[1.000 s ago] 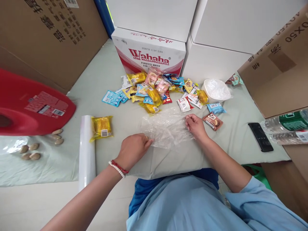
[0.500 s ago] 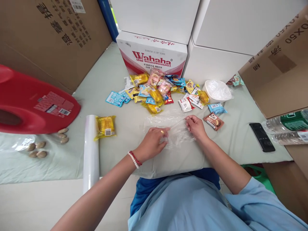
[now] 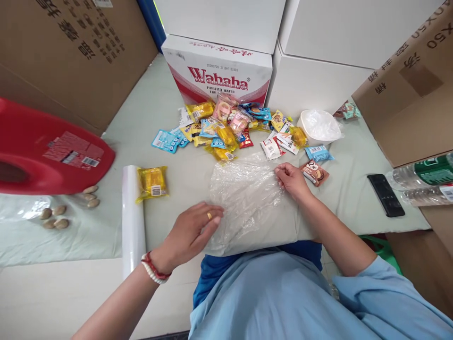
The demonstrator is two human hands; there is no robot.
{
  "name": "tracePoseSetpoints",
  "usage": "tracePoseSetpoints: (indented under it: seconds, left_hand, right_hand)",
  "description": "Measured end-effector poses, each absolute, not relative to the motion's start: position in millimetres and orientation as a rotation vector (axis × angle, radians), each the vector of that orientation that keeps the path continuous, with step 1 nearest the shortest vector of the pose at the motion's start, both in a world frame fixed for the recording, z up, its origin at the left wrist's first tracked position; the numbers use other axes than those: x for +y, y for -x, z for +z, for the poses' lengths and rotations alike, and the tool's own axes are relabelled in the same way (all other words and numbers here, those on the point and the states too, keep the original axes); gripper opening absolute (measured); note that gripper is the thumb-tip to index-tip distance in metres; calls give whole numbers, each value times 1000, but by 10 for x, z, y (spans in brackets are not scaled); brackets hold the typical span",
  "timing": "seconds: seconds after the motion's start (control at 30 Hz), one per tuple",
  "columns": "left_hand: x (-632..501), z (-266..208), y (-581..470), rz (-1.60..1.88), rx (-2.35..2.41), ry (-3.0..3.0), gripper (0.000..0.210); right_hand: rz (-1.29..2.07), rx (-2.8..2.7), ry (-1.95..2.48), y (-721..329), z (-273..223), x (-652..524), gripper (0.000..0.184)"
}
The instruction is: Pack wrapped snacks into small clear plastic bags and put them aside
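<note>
A crinkled sheet of clear plastic film (image 3: 247, 200) lies spread on the cloth-covered table in front of me. My right hand (image 3: 292, 180) pinches its upper right edge between thumb and fingertips. At the film's left side, my left hand (image 3: 194, 231) has its fingers stretched out and the thumb apart; the fingertips reach the film's edge. Beyond the film lies a heap of small wrapped snacks (image 3: 224, 125) in yellow, blue, pink and red packets. A brown snack packet (image 3: 314, 173) is just right of my right hand.
Left of the film are a yellow packet (image 3: 152, 183), a white roll (image 3: 133, 222), a red jug (image 3: 53, 151) and several brown nut-like pieces (image 3: 61, 223). A white bowl (image 3: 316, 139) holding clear plastic, a phone (image 3: 385, 195) and bottles (image 3: 424, 172) are at right. Boxes (image 3: 219, 71) stand behind.
The film was bunched between both hands and is now opened out wider toward me. My left hand has moved left and nearer my body; the right stays at the film's edge.
</note>
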State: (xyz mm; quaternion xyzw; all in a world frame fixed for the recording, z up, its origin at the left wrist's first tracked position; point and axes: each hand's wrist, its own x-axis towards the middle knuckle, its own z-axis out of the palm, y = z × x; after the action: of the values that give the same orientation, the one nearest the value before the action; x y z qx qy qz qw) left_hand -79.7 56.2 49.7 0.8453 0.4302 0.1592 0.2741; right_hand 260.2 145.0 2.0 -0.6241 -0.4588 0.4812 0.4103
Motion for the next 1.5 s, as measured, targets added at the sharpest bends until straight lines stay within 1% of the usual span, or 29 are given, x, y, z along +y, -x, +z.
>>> tracePoseSetpoints:
  seconds: [0.07,0.2,0.23,0.27,0.3,0.43,0.6,0.7,0.77,0.8,0.9,0.97,1.03,1.13,1.2,1.3,1.37,1.43,1.5]
  left_hand:
    - [629,489,648,437,1391,-2305,34]
    - [709,320,290,369,1635,-2380,30]
    - [700,255,220,369,1656,-2388,33]
    - [682,188,165,374,1672,-2391,36]
    - [656,124,126,382,1679,-2392,40]
    - [569,-49,114,388,1695,-2361,51]
    - [603,-75,216,373,1700,-2349,53]
    - [617,-57,256,366,1675,-2353,54]
    - [593,-41,271,388,1706,-2337,53]
    - [572,-35,277,410,1730,-2329,52]
    - [490,-25,285,473,1740,-2351,52]
    - [442,-24,292,466,1674,-2402,52]
    - [419,-22,313,408,1604,-2435,52]
    - [435,-14,405,304,1564,-2421,52]
    - [466,-19,510,249,1529,-2408,54]
    - [518,-46,690,184,1456,-2383,60]
    - [555,-49,783,159,1419,-2354,62]
    - [597,-7,823,197,1409,-2333,58]
    - [641,94,793,349,1461,-2325,46]
  right_hand:
    - [1216,-1177,1571,-2620,65,1405,47]
    - [1193,-1267,1655,-2687,139,1251,88]
    - [1193,-1289,1684,-2716,147,1197,94]
    - [1210,-1302,1708,-2750,151,1140,96]
    - [1241,-1303,1724,-2789,153,1080,94]
    - [1343,-1236,1725,-2955,176,862,72]
    - [1350,-1225,1795,-3148,234,679,65]
    - [1337,-1479,1881,-3293,254,589,55]
    - [1230,-1712,1965,-3390,294,549,50]
    - [1122,-1812,2011,-3424,329,541,49]
    - [656,-1924,2110,-3399,477,567,42]
    - [443,-1899,2057,-3259,569,612,36]
    - [409,-1983,1897,-3077,611,649,33]
    - [498,-2324,1659,-2941,559,626,34]
    - [542,-2464,1690,-3036,480,545,38]
    - [525,-2383,1978,-3367,407,378,41]
    - [493,-2235,2118,-3557,439,272,38]
    - [450,-2090,2142,-3623,522,188,29]
    - [464,-1996,2078,-3561,597,140,23]
